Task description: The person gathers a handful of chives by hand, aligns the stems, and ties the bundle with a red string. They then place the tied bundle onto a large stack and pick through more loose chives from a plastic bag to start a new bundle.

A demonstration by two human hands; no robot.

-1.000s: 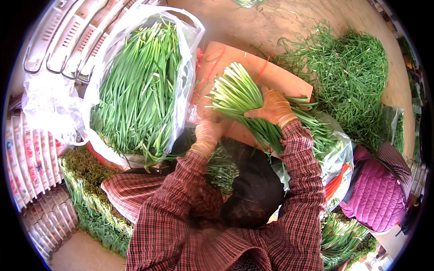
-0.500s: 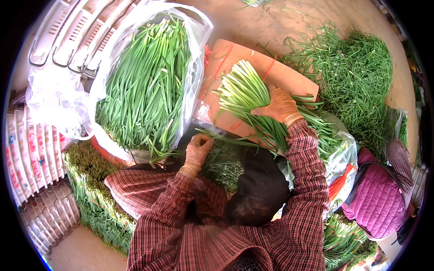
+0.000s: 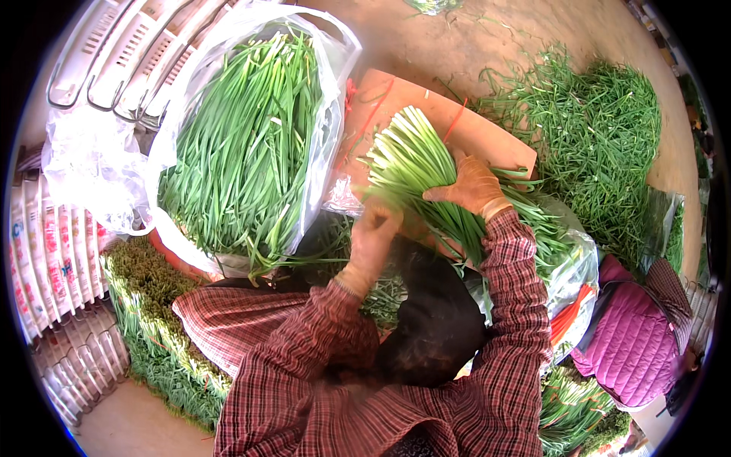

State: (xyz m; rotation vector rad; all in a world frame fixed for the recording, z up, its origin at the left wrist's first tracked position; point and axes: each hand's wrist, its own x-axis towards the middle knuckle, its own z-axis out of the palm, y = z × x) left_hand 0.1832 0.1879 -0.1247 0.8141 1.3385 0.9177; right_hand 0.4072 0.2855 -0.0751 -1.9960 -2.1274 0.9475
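Nearest, the sleeves [image 3: 518, 305]: they are of dark red checked cloth and come up from the lower edge, one on each side.
Lap: between the two forearms there is a black cloth [image 3: 430, 312] with dusty marks.
Left hand [image 3: 373, 242]: its fingers are bent and blurred, close to the lower left side of the bunch; one cannot tell if they hold something.
Right hand [image 3: 470, 186]: it wears an orange glove and grips the bunch around its middle, with the thumb laid across the stalks.
Bunch of green stalks [image 3: 411, 156]: it is over the orange board, slanted, the pale cut ends toward the upper left and the leaves toward the lower right; how much it rests on the board is not clear.
Orange board [image 3: 487, 141]: red strings [image 3: 457, 120] cross it.
Left of the board: a white plastic bag [image 3: 333, 95] stands open, filled with long green leaves [image 3: 244, 145].
Right of the board: a clear bag [image 3: 582, 251] is beside the right forearm, and farther right is a purple quilted coat [image 3: 632, 346].
Upper left: white crates [image 3: 114, 53] are near the crumpled plastic [image 3: 91, 171].
Floor [image 3: 457, 38]: farther away, at the upper right, a loose green pile [image 3: 594, 145] lies spread on it.
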